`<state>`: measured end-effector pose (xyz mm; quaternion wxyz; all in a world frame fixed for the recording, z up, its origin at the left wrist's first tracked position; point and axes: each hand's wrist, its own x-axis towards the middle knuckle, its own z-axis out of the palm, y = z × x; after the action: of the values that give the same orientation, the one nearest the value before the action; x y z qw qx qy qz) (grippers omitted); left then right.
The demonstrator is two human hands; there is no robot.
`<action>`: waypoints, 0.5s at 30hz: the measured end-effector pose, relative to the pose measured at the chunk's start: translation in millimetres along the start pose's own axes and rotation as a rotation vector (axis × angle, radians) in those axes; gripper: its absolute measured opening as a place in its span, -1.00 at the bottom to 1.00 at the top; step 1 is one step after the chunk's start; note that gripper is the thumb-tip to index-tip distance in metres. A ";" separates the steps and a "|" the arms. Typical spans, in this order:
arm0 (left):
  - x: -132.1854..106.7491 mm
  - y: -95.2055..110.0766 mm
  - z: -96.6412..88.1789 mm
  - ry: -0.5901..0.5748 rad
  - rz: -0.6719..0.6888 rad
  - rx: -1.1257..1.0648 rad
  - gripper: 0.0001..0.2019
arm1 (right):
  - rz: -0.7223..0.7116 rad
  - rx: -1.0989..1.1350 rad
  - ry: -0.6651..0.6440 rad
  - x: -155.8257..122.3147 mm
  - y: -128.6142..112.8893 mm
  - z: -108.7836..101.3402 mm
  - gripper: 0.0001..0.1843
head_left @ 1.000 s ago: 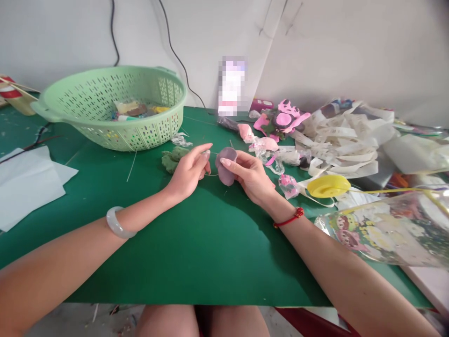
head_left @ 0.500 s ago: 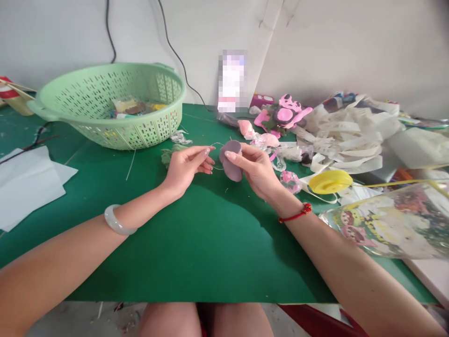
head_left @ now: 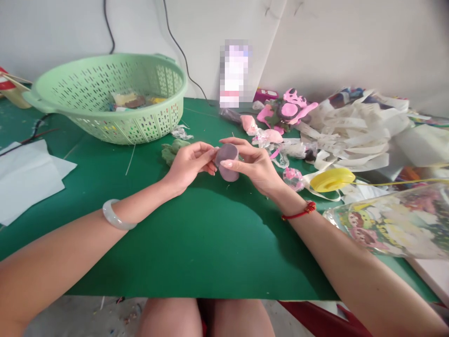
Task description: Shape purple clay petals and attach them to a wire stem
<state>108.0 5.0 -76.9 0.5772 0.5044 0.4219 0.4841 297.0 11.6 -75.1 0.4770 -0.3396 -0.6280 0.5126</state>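
A small mauve felt piece (head_left: 227,162) is held above the green mat (head_left: 196,243) between both my hands. My right hand (head_left: 256,166) pinches it from the right, thumb underneath and fingers over the top. My left hand (head_left: 191,164) has its fingertips closed against the piece's left edge, and whatever they pinch there is too thin to see in this frame. A crumpled green felt scrap (head_left: 172,150) lies on the mat just behind my left hand.
A pale green perforated basket (head_left: 164,82) with small items sits at the back left. White paper (head_left: 24,175) lies at the left. Pink felt shapes (head_left: 287,111), white paper strips (head_left: 354,131), a yellow tape measure (head_left: 331,179) and a printed plastic bag (head_left: 393,224) crowd the right.
My left hand has moved right, closing the gap to the mauve piece. The thin thread seen between the hands earlier no longer shows. The camera view has shifted slightly.
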 end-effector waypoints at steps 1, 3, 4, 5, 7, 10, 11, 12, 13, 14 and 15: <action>0.3 -0.4 -0.4 -0.004 0.002 -0.014 -0.72 | -0.006 -0.011 0.004 -0.3 0.8 0.9 -0.69; 1.1 -1.3 -1.1 -0.017 0.006 -0.057 -0.74 | -0.006 -0.019 0.020 -0.7 2.5 2.2 -0.66; 1.5 -1.6 -1.3 -0.026 0.008 -0.084 -0.75 | -0.004 -0.015 0.029 -0.6 3.4 2.6 -0.64; 1.8 -1.9 -1.4 -0.037 0.009 -0.111 -0.76 | -0.005 -0.010 0.042 -0.5 4.3 2.9 -0.62; 1.8 -2.2 -1.2 -0.052 0.012 -0.147 -0.76 | -0.020 -0.009 0.074 0.2 5.8 3.1 -0.55; 0.9 -2.4 -0.3 -0.051 0.031 -0.155 -0.68 | -0.039 -0.021 0.127 1.7 7.5 2.4 -0.40; 0.4 -2.5 0.2 -0.045 0.039 -0.152 -0.65 | -0.035 -0.023 0.138 2.1 8.2 2.1 -0.35; 0.0 -2.5 0.7 -0.036 0.045 -0.149 -0.62 | -0.030 -0.025 0.147 2.5 9.0 1.8 -0.30; -0.4 -2.6 1.1 -0.027 0.048 -0.145 -0.60 | -0.027 -0.027 0.156 2.8 9.9 1.6 -0.28; -0.8 -2.8 1.6 -0.019 0.048 -0.141 -0.59 | -0.029 -0.030 0.167 3.1 10.8 1.5 -0.27; -0.9 -3.1 1.9 -0.013 0.047 -0.136 -0.59 | -0.033 -0.035 0.179 3.2 11.7 1.5 -0.28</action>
<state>110.1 3.7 -79.7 0.6014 0.4767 0.3725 0.5218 293.8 16.9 -85.7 0.5337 -0.3818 -0.5972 0.4613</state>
